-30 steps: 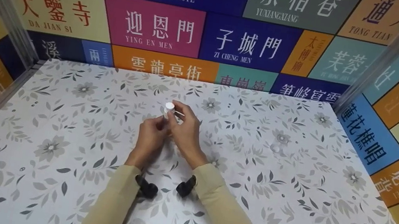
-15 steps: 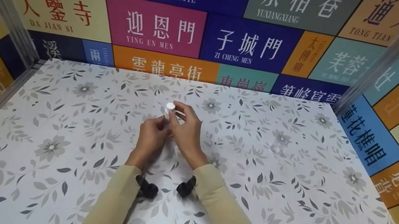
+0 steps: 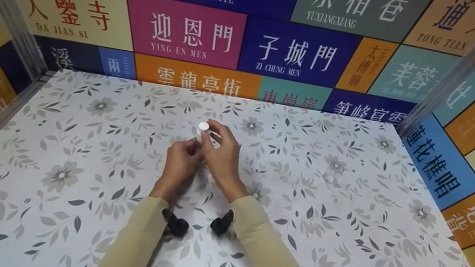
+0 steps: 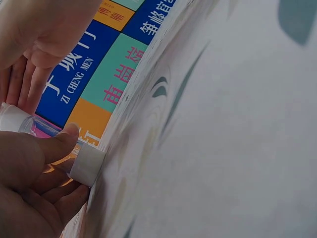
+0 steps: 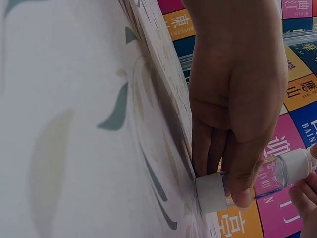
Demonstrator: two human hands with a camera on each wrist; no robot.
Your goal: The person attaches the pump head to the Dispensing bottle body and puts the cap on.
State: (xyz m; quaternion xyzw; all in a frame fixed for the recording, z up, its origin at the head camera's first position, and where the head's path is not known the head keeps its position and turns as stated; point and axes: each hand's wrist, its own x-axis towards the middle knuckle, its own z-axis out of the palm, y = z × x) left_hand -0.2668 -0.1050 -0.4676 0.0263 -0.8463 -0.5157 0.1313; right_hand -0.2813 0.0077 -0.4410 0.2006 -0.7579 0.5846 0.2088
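Observation:
A small clear bottle (image 5: 270, 178) with a white piece at each end stands nearly upright between both hands. Its upper white end (image 3: 203, 126) faces the head camera. The lower white end (image 4: 88, 165) is at the tabletop; whether it bears on it I cannot tell. My left hand (image 3: 180, 162) pinches the clear body just above the lower end, thumb on one side and fingers on the other. Higher up, my right hand (image 3: 222, 155) pinches around the upper white end with thumb and fingers. Its fingertips show only partly in the wrist views.
A transparent object (image 3: 331, 175), hard to make out, lies on the right of the flower-patterned tabletop (image 3: 78, 223). Panels with coloured lettering (image 3: 182, 31) rise behind and at both sides, with clear corner strips. Black devices (image 3: 176, 225) sit at the wrists.

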